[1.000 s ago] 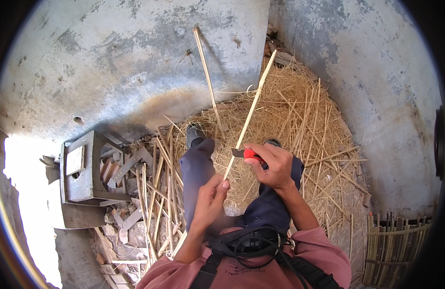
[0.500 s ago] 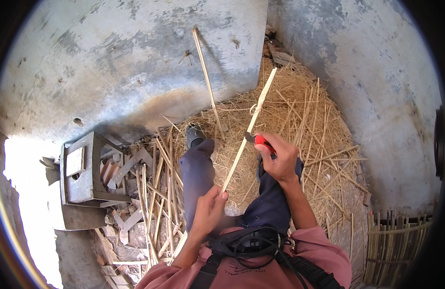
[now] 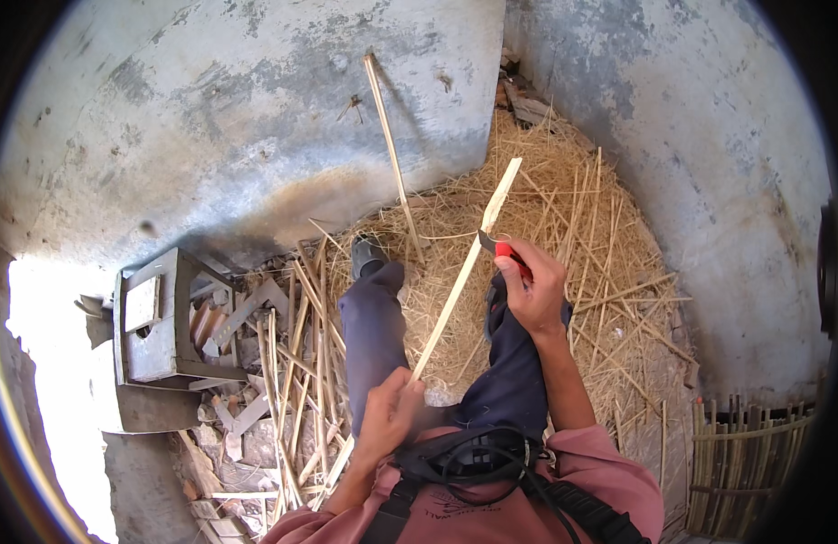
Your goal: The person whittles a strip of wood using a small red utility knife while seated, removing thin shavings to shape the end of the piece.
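A pale, narrow wooden strip [image 3: 455,298] slants up and away from my lap, its far end broader and rough. My left hand [image 3: 391,410] is closed around the near end of this strip, the fingers partly hidden. In my right hand [image 3: 537,288] is a knife with a red handle [image 3: 513,257], gripped in closed fingers. The short dark blade [image 3: 488,241] touches the strip in its upper half. A thin curled shaving lies by the blade.
Straw-like shavings and thin sticks [image 3: 609,272] cover the floor. Another strip [image 3: 389,145] leans on the grey wall [image 3: 256,109]. Left of my legs lie several long sticks [image 3: 319,363] and a wooden box [image 3: 156,313]. A slatted basket [image 3: 750,471] stands at the lower right.
The strip has been drawn back toward my body with my left hand. The knife now meets it farther along toward its far end, and my right hand has shifted slightly right.
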Demonstrator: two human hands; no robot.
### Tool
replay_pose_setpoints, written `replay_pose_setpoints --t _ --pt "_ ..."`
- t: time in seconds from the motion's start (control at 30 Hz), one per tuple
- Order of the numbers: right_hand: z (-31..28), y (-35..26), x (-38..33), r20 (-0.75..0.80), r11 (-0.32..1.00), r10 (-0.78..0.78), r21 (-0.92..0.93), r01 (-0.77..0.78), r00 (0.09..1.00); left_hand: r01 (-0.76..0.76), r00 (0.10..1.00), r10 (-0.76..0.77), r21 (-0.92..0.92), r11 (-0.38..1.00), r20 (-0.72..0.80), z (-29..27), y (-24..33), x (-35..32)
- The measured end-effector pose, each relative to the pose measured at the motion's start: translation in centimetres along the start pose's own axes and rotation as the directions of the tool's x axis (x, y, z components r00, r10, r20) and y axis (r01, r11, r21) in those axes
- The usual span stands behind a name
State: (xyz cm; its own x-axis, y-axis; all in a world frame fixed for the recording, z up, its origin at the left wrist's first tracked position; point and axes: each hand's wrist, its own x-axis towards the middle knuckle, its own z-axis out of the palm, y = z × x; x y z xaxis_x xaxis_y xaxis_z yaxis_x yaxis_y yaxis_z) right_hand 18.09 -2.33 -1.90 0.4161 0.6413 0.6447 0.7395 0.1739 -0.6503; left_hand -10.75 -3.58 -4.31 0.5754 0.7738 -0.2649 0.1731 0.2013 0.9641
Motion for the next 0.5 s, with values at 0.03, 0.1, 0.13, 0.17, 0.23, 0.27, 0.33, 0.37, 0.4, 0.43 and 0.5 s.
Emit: replay_pose_setpoints --t 0.03,0.1,0.13,0.17,0.23,0.27,0.33,0.37,0.4,0.43,0.5 --pt "0.1 0.1 0.0 0.009 0.998 0.027 0.050 -0.027 1.000 0.006 1.000 -0.006 -0.012 1.000 0.007 0.0 0.1 0.1" --pt "-0.2 0.8 -0.1 0.195 0.929 0.226 0.252 -0.271 0.954 0.020 1.000 -0.019 -0.036 0.999 0.016 0.0 0.2 0.4" --pt "-0.4 1.2 -0.1 0.301 0.857 0.302 0.330 -0.396 0.905 0.025 1.000 -0.024 -0.060 0.998 0.019 -0.1 0.1 0.5" --pt "-0.5 1.4 0.0 0.342 0.818 0.312 0.377 -0.434 0.886 0.030 0.999 -0.028 -0.083 0.996 0.022 -0.1 0.0 0.5" --pt "-0.6 1.7 -0.2 0.428 0.723 0.329 0.459 -0.517 0.841 0.032 0.999 -0.031 -0.118 0.993 0.011 0.0 -0.2 0.6" --pt "-0.6 1.7 -0.2 0.415 0.748 0.321 0.440 -0.496 0.851 0.024 1.000 -0.024 -0.130 0.991 -0.003 0.1 -0.2 0.8" --pt "-0.7 1.5 -0.5 0.391 0.797 0.300 0.399 -0.454 0.870 0.002 0.999 -0.009 -0.133 0.991 -0.050 0.3 0.2 1.4" --pt "-0.7 1.1 -0.6 0.359 0.850 0.274 0.344 -0.399 0.893 -0.011 0.997 0.001 -0.123 0.992 -0.083 0.4 0.8 1.6" --pt "-0.7 0.3 -0.7 0.327 0.896 0.241 0.287 -0.339 0.914 -0.026 0.993 0.013 -0.112 0.993 -0.118 0.4 1.3 1.8" --pt "-0.5 -0.3 -0.8 0.298 0.934 0.205 0.226 -0.278 0.932 -0.048 0.988 0.040 -0.051 0.998 -0.151 0.3 1.3 2.2" --pt "-0.3 -0.8 -1.2 0.304 0.957 0.104 0.229 -0.179 0.947 -0.088 0.973 0.101 0.070 0.994 -0.208 0.3 1.0 3.1"
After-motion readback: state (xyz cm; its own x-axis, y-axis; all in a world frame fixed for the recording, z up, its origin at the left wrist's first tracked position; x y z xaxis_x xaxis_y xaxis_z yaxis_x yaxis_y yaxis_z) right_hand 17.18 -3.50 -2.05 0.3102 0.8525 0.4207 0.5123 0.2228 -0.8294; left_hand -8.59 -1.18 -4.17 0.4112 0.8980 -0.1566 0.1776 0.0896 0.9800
